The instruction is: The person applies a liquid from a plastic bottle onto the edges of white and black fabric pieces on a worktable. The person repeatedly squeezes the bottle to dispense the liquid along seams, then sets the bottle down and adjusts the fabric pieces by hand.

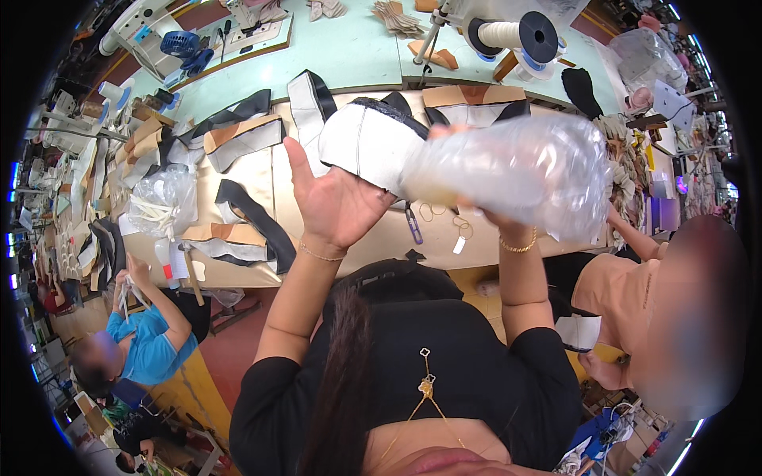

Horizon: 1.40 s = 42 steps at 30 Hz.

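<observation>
Above the beige bench [262, 178], both hands hold one white, black-trimmed shoe upper [367, 143] raised in the air. The left hand [337, 202] spreads wide beneath it, palm up, cupping its near end. The right hand [484, 208] is mostly hidden behind the clear plastic bag [516, 170] at the upper's other end; it seems closed on bag and upper, though its fingers cannot be made out. To do this well, I judge the left palm should support the upper flat while the bag's mouth stays gathered evenly around it, avoiding creases.
</observation>
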Each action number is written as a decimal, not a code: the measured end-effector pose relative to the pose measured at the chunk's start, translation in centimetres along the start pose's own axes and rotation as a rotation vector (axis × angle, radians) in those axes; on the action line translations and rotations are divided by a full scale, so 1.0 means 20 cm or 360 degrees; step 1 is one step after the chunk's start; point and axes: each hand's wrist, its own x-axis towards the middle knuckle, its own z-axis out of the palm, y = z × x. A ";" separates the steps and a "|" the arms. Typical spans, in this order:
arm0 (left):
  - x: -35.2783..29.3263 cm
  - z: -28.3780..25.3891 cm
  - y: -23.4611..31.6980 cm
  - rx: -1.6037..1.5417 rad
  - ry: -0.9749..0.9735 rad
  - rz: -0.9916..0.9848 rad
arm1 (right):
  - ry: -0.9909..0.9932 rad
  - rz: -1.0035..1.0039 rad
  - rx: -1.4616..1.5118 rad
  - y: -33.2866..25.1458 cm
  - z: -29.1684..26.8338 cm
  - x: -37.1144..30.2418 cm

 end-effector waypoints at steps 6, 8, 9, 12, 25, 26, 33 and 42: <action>-0.03 -0.01 -0.04 0.0010 0.0054 0.0044 | 0.0328 -0.0165 -0.0153 -0.09 0.07 0.06; -0.03 -0.01 -0.04 0.0044 0.0034 0.0016 | 0.0340 -0.0189 -0.0143 -0.11 0.09 0.07; -0.03 -0.01 -0.04 0.0121 0.0070 0.0022 | 0.0351 -0.0134 -0.0150 -0.10 0.11 0.06; -0.04 -0.01 -0.04 0.0243 0.0151 0.0046 | 0.0565 0.0016 -0.0172 -0.08 0.07 0.08; -0.08 -0.08 -0.09 0.1094 0.0349 0.0142 | 0.0277 -0.0533 -0.0556 -0.15 0.02 0.15; -0.08 -0.07 -0.08 0.0911 0.0266 0.0231 | 0.0378 -0.0458 -0.0616 -0.15 -0.01 0.17; -0.03 -0.07 -0.08 0.0426 0.0484 0.0419 | 0.0494 -0.0416 -0.0064 -0.14 -0.02 0.08; -0.05 -0.05 -0.07 0.0767 0.0199 0.0321 | 0.0428 0.0044 0.0026 -0.11 0.12 0.07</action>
